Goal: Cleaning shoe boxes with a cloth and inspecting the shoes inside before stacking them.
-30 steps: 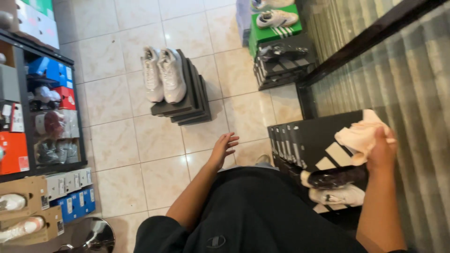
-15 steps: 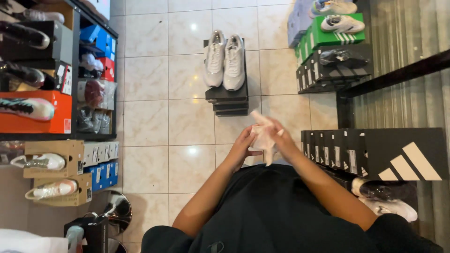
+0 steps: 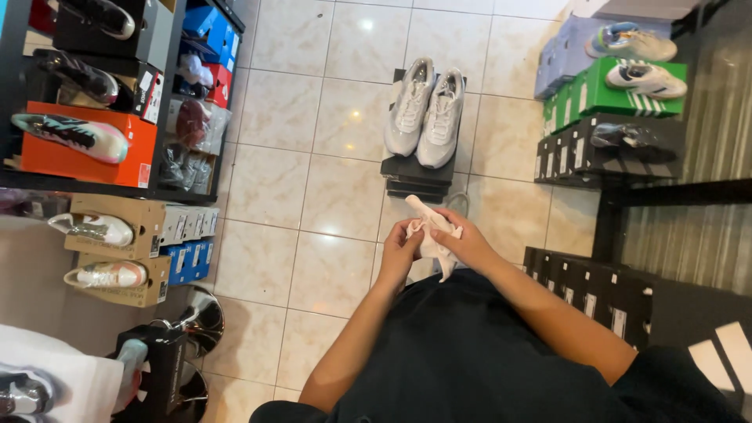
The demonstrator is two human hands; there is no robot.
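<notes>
Your left hand (image 3: 401, 249) and right hand (image 3: 468, 241) are both closed around a crumpled pale cloth (image 3: 432, 235), pinching it between your fingers just in front of your dark shirt (image 3: 462, 352), a little nearer you than the grey sneakers (image 3: 425, 111) on their black boxes (image 3: 415, 176).

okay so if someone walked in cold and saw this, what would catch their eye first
Probably the two hands, left hand and right hand, gripping a pale cloth at centre above a dark lap. Just beyond, a pair of grey sneakers sits on stacked dark boxes on the tiled floor.
</notes>
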